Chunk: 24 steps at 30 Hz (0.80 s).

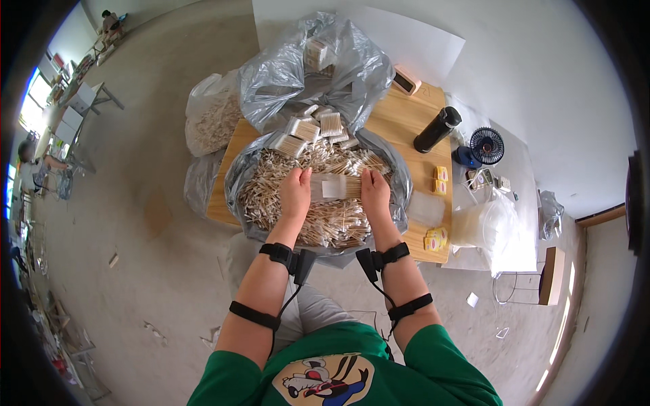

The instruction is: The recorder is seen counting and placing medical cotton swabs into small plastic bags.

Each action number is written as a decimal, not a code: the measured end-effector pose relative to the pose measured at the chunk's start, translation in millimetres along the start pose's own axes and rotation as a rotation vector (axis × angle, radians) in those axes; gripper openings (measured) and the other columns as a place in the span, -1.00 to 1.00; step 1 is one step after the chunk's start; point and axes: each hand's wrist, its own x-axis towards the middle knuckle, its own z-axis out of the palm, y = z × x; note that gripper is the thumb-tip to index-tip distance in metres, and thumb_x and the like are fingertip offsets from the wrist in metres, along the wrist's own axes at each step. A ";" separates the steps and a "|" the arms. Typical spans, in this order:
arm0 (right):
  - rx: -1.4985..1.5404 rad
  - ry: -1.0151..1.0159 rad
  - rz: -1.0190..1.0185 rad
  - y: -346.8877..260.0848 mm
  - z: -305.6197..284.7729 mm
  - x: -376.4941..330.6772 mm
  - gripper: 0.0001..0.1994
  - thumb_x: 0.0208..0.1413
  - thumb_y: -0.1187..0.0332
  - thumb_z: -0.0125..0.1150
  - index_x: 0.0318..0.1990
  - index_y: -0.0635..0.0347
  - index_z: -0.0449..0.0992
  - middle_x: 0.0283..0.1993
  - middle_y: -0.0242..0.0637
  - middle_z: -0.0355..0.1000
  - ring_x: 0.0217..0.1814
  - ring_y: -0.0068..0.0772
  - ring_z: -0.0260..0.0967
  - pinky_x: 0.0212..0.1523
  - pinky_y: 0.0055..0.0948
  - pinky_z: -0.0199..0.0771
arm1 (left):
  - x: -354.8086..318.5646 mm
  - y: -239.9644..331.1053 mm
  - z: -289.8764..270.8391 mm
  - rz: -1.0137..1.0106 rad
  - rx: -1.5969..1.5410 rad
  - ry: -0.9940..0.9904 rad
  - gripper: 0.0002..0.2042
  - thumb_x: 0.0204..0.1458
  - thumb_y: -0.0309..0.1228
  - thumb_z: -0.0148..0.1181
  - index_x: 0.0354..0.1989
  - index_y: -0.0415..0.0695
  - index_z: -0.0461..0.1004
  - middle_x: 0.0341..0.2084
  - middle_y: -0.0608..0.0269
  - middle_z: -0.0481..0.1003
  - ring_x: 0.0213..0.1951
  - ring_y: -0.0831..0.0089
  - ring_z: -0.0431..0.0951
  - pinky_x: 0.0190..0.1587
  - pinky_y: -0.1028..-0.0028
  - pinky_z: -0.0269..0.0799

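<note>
Between my two hands is a clear plastic packet of cotton swabs (347, 187) with a white label, held level over a big heap of loose cotton swabs (325, 220). My left hand (295, 194) grips the packet's left end, fingers closed. At the right end, my right hand (376, 194) is closed on it too; some fingertips are hidden. The heap fills a grey plastic bag (402, 177) spread wide on the table. Several filled swab packets (305, 130) lie on the heap's far side, just beyond my hands.
Behind stands a large grey bag (271, 74) with more packets. A clear sack of swabs (213, 122) is at the left. On the wooden table (403, 118) are a black bottle (437, 130), clear bags (426, 208) and yellow packs (436, 238). A small fan (486, 145) stands farther right.
</note>
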 end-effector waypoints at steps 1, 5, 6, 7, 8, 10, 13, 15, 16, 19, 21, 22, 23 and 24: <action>-0.039 0.043 -0.077 2.1 2.5 3.1 -0.69 0.19 0.21 -0.02 -0.42 0.32 0.38 -0.53 0.05 0.36 -0.45 0.12 0.31 -0.42 -0.18 0.27 | 1.8 -5.2 -1.5 -0.008 0.009 0.082 -0.66 0.10 -0.22 0.06 -0.58 -0.23 0.32 -0.71 -0.06 0.35 -0.59 -0.06 0.36 -0.53 0.13 0.21; -0.116 -0.034 -0.085 18.7 -9.3 21.0 -0.72 0.16 0.19 0.03 -0.33 0.28 0.37 -0.43 0.05 0.39 -0.36 0.18 0.35 -0.36 -0.11 0.33 | 11.3 -11.4 -15.4 0.014 0.104 0.115 -0.69 0.10 -0.22 0.05 -0.55 -0.22 0.34 -0.66 -0.08 0.41 -0.53 -0.08 0.42 -0.50 0.11 0.26; -0.110 -0.040 -0.083 15.1 -7.5 17.7 -0.72 0.16 0.19 0.03 -0.33 0.28 0.37 -0.43 0.05 0.39 -0.36 0.18 0.35 -0.36 -0.11 0.33 | 11.8 -13.6 -20.4 0.023 0.159 0.074 -0.69 0.10 -0.22 0.06 -0.55 -0.22 0.34 -0.66 -0.08 0.41 -0.52 -0.08 0.42 -0.50 0.11 0.27; -0.251 0.021 -0.135 6.3 -10.0 15.1 -0.74 0.15 0.20 0.03 -0.29 0.25 0.37 -0.35 0.01 0.39 -0.33 0.15 0.36 -0.34 -0.11 0.36 | 12.8 -10.8 -23.9 0.055 0.178 0.067 -0.70 0.09 -0.24 0.06 -0.55 -0.22 0.34 -0.65 -0.08 0.41 -0.52 -0.08 0.42 -0.49 0.11 0.27; -0.391 0.082 -0.186 -2.4 -12.7 12.3 -0.76 0.14 0.21 0.04 -0.24 0.22 0.37 -0.28 -0.02 0.39 -0.30 0.11 0.38 -0.32 -0.11 0.39 | 13.9 -7.6 -26.3 0.054 0.182 0.068 -0.70 0.09 -0.24 0.06 -0.55 -0.22 0.34 -0.65 -0.08 0.41 -0.52 -0.08 0.42 -0.49 0.11 0.27; -0.407 0.076 -0.169 -19.4 -20.7 4.3 -0.79 0.11 0.25 0.06 -0.21 0.19 0.38 -0.24 -0.06 0.38 -0.27 0.07 0.38 -0.31 -0.12 0.40 | 18.0 4.5 -32.7 0.149 0.255 0.051 -0.71 0.09 -0.25 0.06 -0.55 -0.21 0.33 -0.65 -0.04 0.41 -0.52 -0.05 0.43 -0.49 0.11 0.29; -0.393 0.025 -0.243 -30.9 -27.3 -9.7 -0.80 0.04 0.33 0.11 -0.19 0.15 0.40 -0.22 -0.13 0.38 -0.24 0.01 0.38 -0.29 -0.16 0.41 | 27.9 21.5 -43.7 0.266 0.264 0.073 -0.72 0.08 -0.25 0.06 -0.55 -0.19 0.34 -0.65 0.00 0.41 -0.51 -0.01 0.44 -0.48 0.11 0.30; -0.346 -0.074 -0.393 -34.8 -22.2 -17.5 -0.78 -0.05 0.36 0.17 -0.20 0.12 0.41 -0.22 -0.16 0.38 -0.26 -0.05 0.39 -0.25 -0.19 0.43 | 36.4 29.3 -52.3 0.282 0.322 0.074 -0.72 0.08 -0.25 0.05 -0.55 -0.18 0.34 -0.64 0.02 0.42 -0.51 0.00 0.45 -0.48 0.12 0.31; -0.301 -0.168 -0.379 -37.4 -17.1 -23.3 -0.78 -0.05 0.36 0.17 -0.20 0.13 0.44 -0.19 -0.18 0.39 -0.17 -0.09 0.36 -0.16 -0.22 0.40 | 38.9 31.2 -57.6 0.297 0.379 0.075 -0.73 0.08 -0.25 0.05 -0.56 -0.17 0.35 -0.63 0.03 0.43 -0.51 0.01 0.45 -0.48 0.13 0.32; -0.316 -0.247 -0.587 -43.1 0.2 -35.0 -0.73 -0.11 0.39 0.18 -0.18 0.14 0.45 -0.15 -0.24 0.39 -0.05 -0.16 0.31 -0.03 -0.24 0.32 | 41.4 32.0 -77.2 0.260 0.363 0.120 -0.73 0.07 -0.25 0.06 -0.55 -0.17 0.35 -0.61 0.01 0.44 -0.50 -0.01 0.45 -0.47 0.14 0.31; -0.267 -0.257 -0.728 -46.8 15.6 -36.3 -0.67 -0.18 0.42 0.20 -0.15 0.15 0.45 -0.11 -0.29 0.39 0.00 -0.20 0.27 0.02 -0.27 0.26 | 41.5 29.9 -89.7 0.196 0.352 0.147 -0.73 0.07 -0.24 0.07 -0.56 -0.17 0.36 -0.59 0.01 0.44 -0.48 -0.02 0.44 -0.46 0.15 0.30; -0.260 -0.256 -0.732 -49.2 20.9 -37.6 -0.67 -0.18 0.42 0.20 -0.15 0.15 0.45 -0.11 -0.29 0.39 0.00 -0.20 0.27 0.02 -0.27 0.26 | 40.2 27.8 -95.3 0.197 0.358 0.152 -0.73 0.07 -0.24 0.07 -0.56 -0.17 0.36 -0.59 0.01 0.44 -0.48 -0.02 0.44 -0.46 0.15 0.30; -0.307 -0.265 -0.735 -51.4 25.7 -38.9 -0.66 -0.20 0.43 0.20 -0.15 0.15 0.45 -0.09 -0.30 0.39 0.00 -0.21 0.27 0.02 -0.29 0.25 | 38.0 25.7 -100.6 0.198 0.347 0.168 -0.72 0.07 -0.25 0.08 -0.56 -0.18 0.35 -0.59 0.01 0.44 -0.48 -0.01 0.44 -0.47 0.15 0.29; -0.350 -0.276 -0.743 -54.2 31.3 -39.5 -0.65 -0.22 0.44 0.20 -0.15 0.15 0.45 -0.08 -0.31 0.38 -0.01 -0.22 0.27 0.01 -0.30 0.25 | 35.4 22.6 -107.1 0.197 0.339 0.188 -0.72 0.07 -0.25 0.08 -0.57 -0.19 0.35 -0.58 0.01 0.44 -0.48 -0.01 0.44 -0.47 0.16 0.29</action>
